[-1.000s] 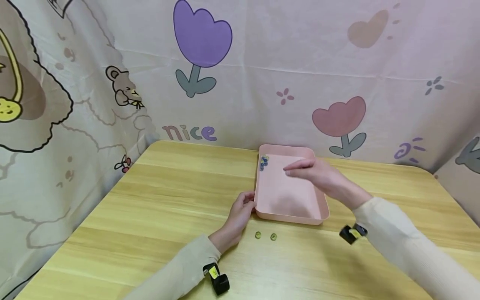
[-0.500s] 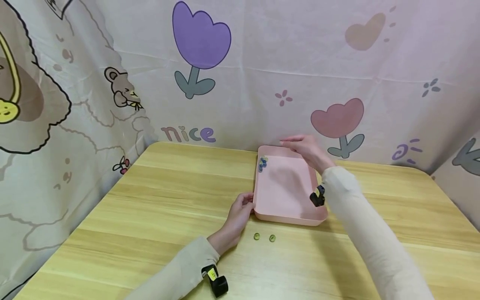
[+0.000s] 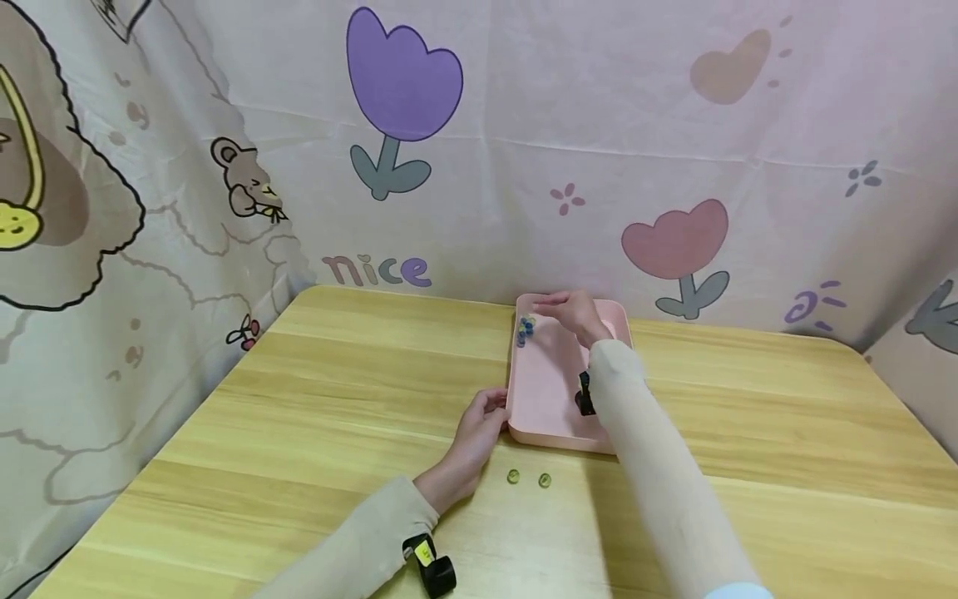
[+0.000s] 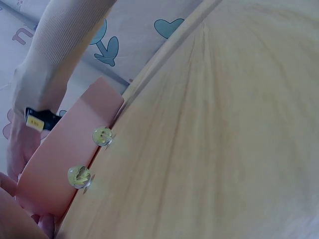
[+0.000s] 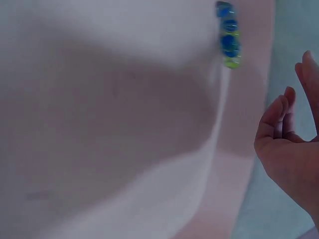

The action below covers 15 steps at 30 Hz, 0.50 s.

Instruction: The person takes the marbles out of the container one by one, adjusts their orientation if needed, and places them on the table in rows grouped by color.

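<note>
A pink tray [image 3: 535, 391] lies on the wooden table. At its front left corner my left hand [image 3: 473, 437] grips the side wall; in the left wrist view fingers [image 4: 47, 224] show low against the wall. Several blue and yellow-green glass marbles [image 3: 525, 330] are gathered along the tray's left wall near the back. My right hand [image 3: 575, 314] is over the tray's back left part, close to those marbles. In the right wrist view its thumb and fingers stand apart with nothing between them. Two clear marbles with yellow-green inside, a left one [image 3: 512, 477] and a right one [image 3: 545, 480], sit before the tray.
A patterned cloth [image 3: 494, 208] hangs right behind the table [image 3: 337, 399] and along its left side. The tray's back edge is close to this cloth. My right sleeve [image 3: 659, 466] crosses over the tray's right front part.
My right hand has gone from the tray's right side to the back edge, then left toward the marbles. The left hand and tray have stayed in place.
</note>
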Available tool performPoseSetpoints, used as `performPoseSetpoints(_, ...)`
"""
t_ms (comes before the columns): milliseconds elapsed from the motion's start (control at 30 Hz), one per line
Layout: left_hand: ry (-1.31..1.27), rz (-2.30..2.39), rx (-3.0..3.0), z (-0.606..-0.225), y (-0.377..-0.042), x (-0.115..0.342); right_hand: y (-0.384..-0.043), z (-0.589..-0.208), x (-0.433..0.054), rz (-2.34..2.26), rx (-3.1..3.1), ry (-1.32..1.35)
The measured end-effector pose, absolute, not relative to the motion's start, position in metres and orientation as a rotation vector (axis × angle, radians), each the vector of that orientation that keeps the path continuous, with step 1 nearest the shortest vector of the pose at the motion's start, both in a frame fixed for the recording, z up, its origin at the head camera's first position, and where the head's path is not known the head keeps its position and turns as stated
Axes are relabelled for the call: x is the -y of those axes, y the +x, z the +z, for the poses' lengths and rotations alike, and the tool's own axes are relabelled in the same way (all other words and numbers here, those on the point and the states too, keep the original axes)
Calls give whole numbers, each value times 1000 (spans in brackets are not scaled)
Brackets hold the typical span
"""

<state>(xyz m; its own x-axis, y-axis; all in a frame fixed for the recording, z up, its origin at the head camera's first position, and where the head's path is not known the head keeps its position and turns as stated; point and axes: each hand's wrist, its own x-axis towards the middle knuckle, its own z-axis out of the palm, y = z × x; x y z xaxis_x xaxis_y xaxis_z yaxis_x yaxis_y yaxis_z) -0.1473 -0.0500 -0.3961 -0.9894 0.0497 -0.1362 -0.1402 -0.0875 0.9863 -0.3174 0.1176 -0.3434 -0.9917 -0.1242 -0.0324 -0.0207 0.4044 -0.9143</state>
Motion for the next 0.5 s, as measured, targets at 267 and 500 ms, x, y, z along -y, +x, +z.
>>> performPoseSetpoints(267,-102,2230,-2017,-398,-145,50,-319,-367,-105,-1612,-2625,-148)
performPoseSetpoints(500,-78,2252,-2024,-397,-147,49,-327,-375,-98,-1475,-2708,-114)
